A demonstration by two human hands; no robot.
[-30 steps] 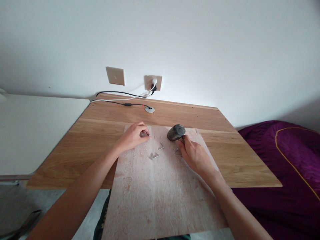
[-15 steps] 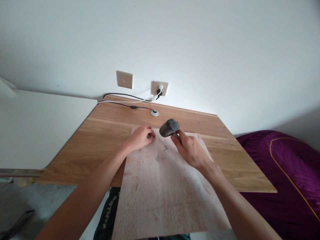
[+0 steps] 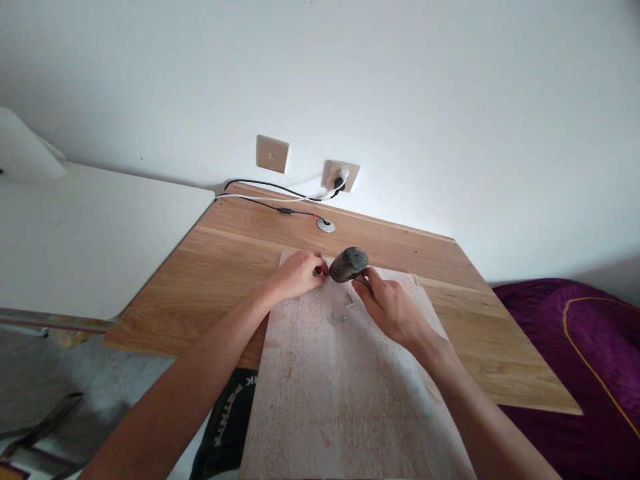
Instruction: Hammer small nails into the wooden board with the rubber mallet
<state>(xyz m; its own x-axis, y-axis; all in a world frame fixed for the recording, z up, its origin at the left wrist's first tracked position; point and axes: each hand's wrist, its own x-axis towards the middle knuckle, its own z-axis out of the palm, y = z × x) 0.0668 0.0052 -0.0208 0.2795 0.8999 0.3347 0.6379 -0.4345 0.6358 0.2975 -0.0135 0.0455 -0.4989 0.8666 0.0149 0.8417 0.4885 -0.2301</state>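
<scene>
A pale whitewashed board [image 3: 345, 400] lies on a wooden desk [image 3: 235, 267] and reaches toward me. My left hand [image 3: 299, 275] rests on the board's far end, its fingers pinched on a small nail [image 3: 320, 271] that stands upright. My right hand [image 3: 387, 305] grips the handle of a dark-headed hammer [image 3: 349, 264]. The hammer head sits right beside the pinched nail, touching or nearly touching it. Several loose metal nails [image 3: 343, 308] lie on the board just below the hammer.
A white surface [image 3: 90, 233] adjoins the desk on the left. Black and white cables [image 3: 280, 203] run from a wall socket [image 3: 341, 176] to a round grommet [image 3: 326, 226]. A purple cushion [image 3: 580, 347] sits at the right. Dark clothing shows under the board.
My right hand lifted the hammer from the board and swung its head left to the nail held by my left hand. The view shifted, so everything sits further right.
</scene>
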